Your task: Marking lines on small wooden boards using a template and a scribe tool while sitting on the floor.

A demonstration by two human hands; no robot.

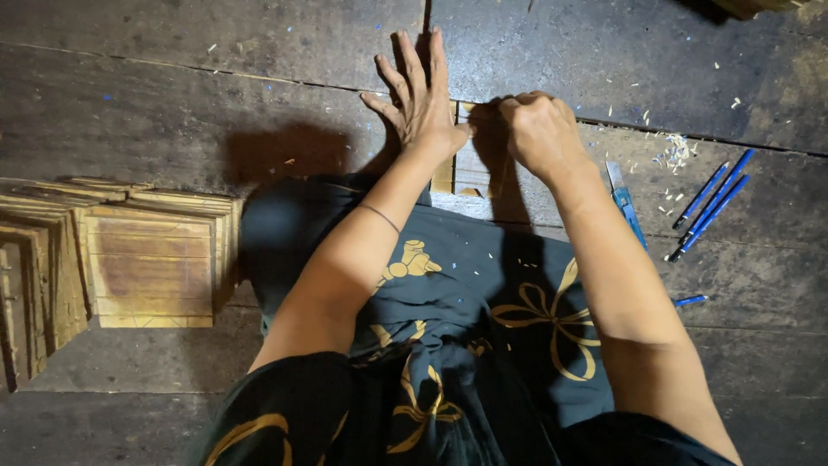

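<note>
I sit on a dark wooden floor in a dark cloth with yellow patterns. A small square wooden panel [470, 164] lies in front of my knees, mostly covered by my hands. My left hand [420, 99] lies flat with fingers spread, its palm pressing on the panel's left edge. My right hand [539, 129] is closed in a fist on the panel's upper right part; what it grips is hidden.
A stack of square wooden panels [151, 259] lies at the left, with more panels [30, 276] beside it. A blue-handled knife [623, 200] and several blue pens [711, 203] lie at the right. Pale wood shavings [673, 154] are scattered on the floor.
</note>
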